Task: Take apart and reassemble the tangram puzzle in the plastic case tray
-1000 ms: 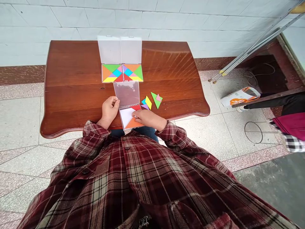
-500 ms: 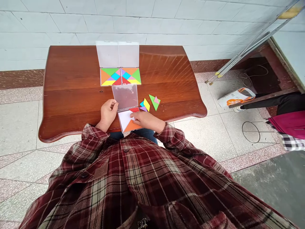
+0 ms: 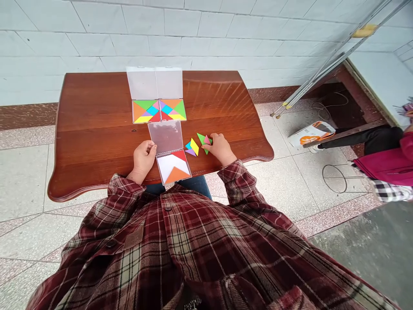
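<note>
An open tangram box (image 3: 158, 168) lies near the table's front edge. Inside it are a red triangle (image 3: 181, 155) and an orange triangle (image 3: 176, 174) on a white base. My left hand (image 3: 144, 159) is closed with its fingertips at the left edge of the raised clear lid (image 3: 166, 137). To the right, my right hand (image 3: 221, 148) has thumb and fingers closed on a green triangle (image 3: 200, 137), with a pink piece (image 3: 206, 139) lying on it. Between box and right hand sit a yellow parallelogram (image 3: 194, 147), a blue piece (image 3: 188, 145) and a purple triangle (image 3: 190, 152).
Two filled tangram boxes (image 3: 137, 112) stand open side by side further back on the brown wooden table (image 3: 93, 129). A tiled wall is behind it. At right are crutches (image 3: 306, 88), a white-and-orange carton (image 3: 311, 134) and another person's dark-trousered leg (image 3: 351, 137).
My right hand has left the box and moved right to the green triangle. An orange and a red triangle stay in the box. My left hand keeps its place by the lid; the view has shifted slightly.
</note>
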Action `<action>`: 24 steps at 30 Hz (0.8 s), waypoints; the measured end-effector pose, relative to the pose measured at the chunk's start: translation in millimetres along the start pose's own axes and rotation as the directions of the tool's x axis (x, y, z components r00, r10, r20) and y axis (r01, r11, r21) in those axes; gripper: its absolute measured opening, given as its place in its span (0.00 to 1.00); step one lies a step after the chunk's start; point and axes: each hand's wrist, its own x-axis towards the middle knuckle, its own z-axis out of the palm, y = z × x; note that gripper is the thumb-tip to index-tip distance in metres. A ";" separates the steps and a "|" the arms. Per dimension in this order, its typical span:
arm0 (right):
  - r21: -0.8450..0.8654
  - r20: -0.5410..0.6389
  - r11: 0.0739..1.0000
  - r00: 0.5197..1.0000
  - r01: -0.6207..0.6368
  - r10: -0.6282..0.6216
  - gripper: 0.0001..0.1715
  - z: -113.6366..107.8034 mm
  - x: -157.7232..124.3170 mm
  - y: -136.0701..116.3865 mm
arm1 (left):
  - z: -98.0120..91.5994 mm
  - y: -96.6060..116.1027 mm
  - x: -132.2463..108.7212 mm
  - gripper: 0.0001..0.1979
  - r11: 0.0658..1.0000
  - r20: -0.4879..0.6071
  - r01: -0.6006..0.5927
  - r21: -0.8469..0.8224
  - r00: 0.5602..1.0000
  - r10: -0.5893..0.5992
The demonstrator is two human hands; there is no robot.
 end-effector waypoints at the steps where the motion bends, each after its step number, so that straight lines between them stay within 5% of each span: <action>1: -0.001 0.012 1.000 1.000 -0.008 0.008 0.31 1.0 1.8 -0.3 | 0.0 0.1 0.0 0.05 1.000 0.001 0.002 0.002 1.000 -0.002; 9: 0.006 0.034 0.995 0.995 -0.096 0.096 0.34 -0.8 11.0 -3.7 | -1.1 6.3 -0.2 0.05 1.000 0.001 0.012 0.005 1.000 -0.012; 18: 0.020 -0.028 1.000 0.999 0.019 -0.019 0.30 -1.6 9.1 0.0 | -0.8 2.1 -0.1 0.05 1.000 0.009 0.006 -0.002 1.000 -0.006; 24: -0.002 -0.079 0.999 0.996 0.038 -0.038 0.14 -5.6 6.2 7.3 | -0.3 0.7 0.2 0.05 1.000 0.009 0.012 0.000 1.000 -0.012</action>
